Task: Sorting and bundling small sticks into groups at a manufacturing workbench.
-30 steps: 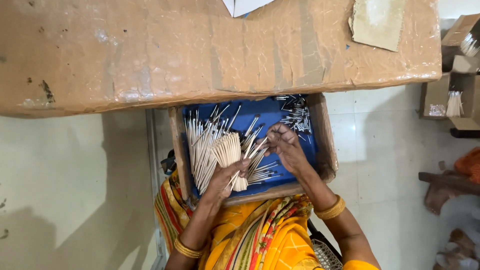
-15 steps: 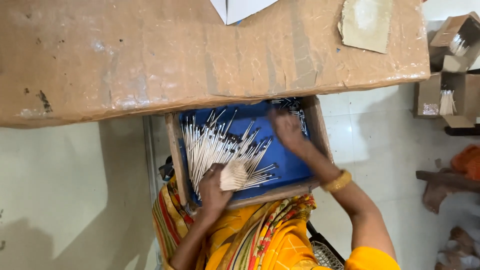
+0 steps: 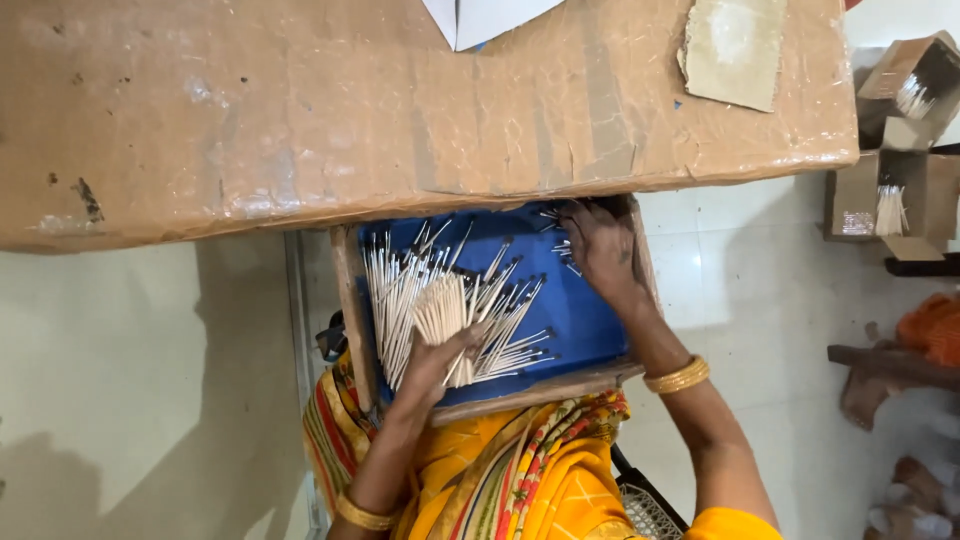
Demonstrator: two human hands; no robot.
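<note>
Head view: a wooden tray (image 3: 352, 300) with a blue lining sits on the person's lap, its far edge tucked under the brown table (image 3: 300, 110), so the tray's back wall is hidden. The left hand (image 3: 435, 360) is closed around a bundle of sticks (image 3: 440, 305), ends up and aligned; the lower part of the bundle is covered by the fingers. Around it, loose dark-tipped sticks (image 3: 500, 320) lie fanned across the left and middle of the tray; individual sticks overlap and cannot be counted. The right hand (image 3: 600, 250) rests palm down at the tray's far right corner, fingers curled over a small cluster of sticks (image 3: 558, 245) near the table edge; whether it grips any cannot be told, since the fingertips fall in the table's shadow. A gold bangle (image 3: 677, 375) circles the right wrist. On the table, a white sheet (image 3: 480, 18) is cut off by the top edge, and a cardboard scrap (image 3: 735, 50) lies to its right. Cardboard boxes (image 3: 890, 190) holding more sticks stand on the floor at right, partly cropped.
</note>
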